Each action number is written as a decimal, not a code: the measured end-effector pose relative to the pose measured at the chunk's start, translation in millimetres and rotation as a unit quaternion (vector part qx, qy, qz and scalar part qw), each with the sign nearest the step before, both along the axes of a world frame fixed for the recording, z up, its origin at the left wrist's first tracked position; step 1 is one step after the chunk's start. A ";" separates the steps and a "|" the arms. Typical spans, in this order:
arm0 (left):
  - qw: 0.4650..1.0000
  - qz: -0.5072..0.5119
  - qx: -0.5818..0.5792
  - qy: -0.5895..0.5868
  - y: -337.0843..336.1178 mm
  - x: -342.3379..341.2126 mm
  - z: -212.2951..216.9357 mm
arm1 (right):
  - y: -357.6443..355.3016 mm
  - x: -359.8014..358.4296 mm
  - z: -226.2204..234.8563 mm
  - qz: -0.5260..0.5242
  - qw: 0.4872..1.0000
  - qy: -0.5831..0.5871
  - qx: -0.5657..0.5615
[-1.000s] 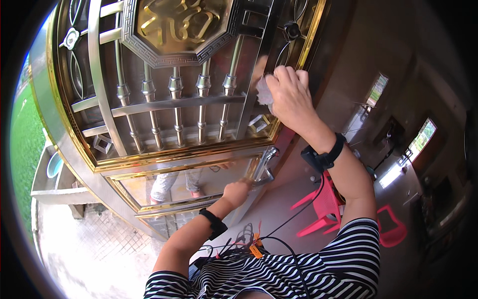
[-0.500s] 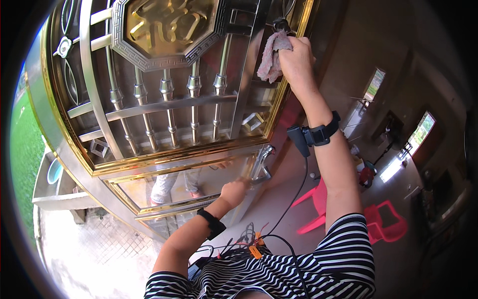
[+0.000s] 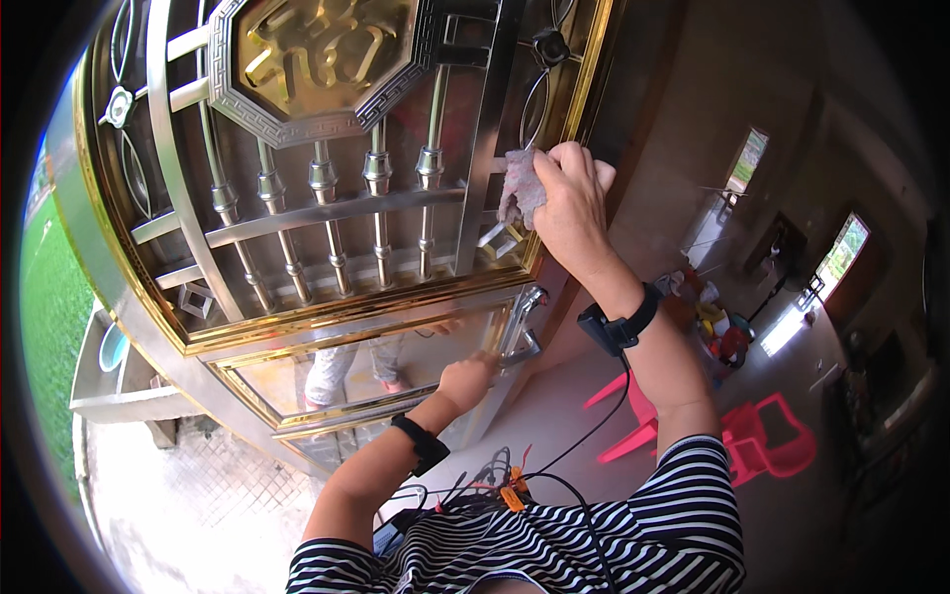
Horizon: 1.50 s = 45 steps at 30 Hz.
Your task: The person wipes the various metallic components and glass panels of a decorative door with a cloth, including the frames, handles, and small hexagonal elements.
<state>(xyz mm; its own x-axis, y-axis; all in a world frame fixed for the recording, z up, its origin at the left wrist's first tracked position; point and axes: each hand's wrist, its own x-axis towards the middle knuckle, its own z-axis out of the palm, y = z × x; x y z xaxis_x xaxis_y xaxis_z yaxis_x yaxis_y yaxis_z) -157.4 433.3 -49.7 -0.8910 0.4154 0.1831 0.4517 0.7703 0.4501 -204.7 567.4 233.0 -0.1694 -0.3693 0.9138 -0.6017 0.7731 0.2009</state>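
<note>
My right hand [image 3: 574, 203] is closed on a crumpled greyish-pink cloth [image 3: 522, 188], held against the door's right side by the gold trim [image 3: 586, 84]. The metal door [image 3: 341, 220] has silver bars and an octagonal gold panel [image 3: 315, 54] with a raised character. Lower down, my left hand [image 3: 469, 382] is closed at the lower end of the silver door handle [image 3: 522, 322]. Its fingertips are partly hidden there. Beneath the cloth, a small diamond-shaped ornament [image 3: 503, 240] sits in the door's corner.
Red plastic chairs [image 3: 767, 436] stand inside at the right, with a heap of mixed items [image 3: 717, 327] behind them. Black cables [image 3: 495, 480] hang across my chest and up to my right wrist. Paving [image 3: 213, 485] and grass [image 3: 59, 287] lie outside at left.
My right hand has moved down along the door's right edge with the cloth, uncovering a dark flower ornament above. My left hand stays at the handle.
</note>
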 end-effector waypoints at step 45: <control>1.000 0.002 -0.007 0.019 1.0 1.7 -8.4 | -45.4 -33.6 113.4 0.179 0.960 0.212 -0.033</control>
<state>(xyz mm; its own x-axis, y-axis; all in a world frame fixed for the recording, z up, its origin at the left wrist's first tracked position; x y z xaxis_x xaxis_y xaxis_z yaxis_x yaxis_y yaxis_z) -155.7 434.3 -58.1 -0.8855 0.4138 0.2111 0.4645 0.7784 0.4223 -238.3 522.0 346.4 0.3493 -0.2728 0.8964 -0.7065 0.5517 0.4432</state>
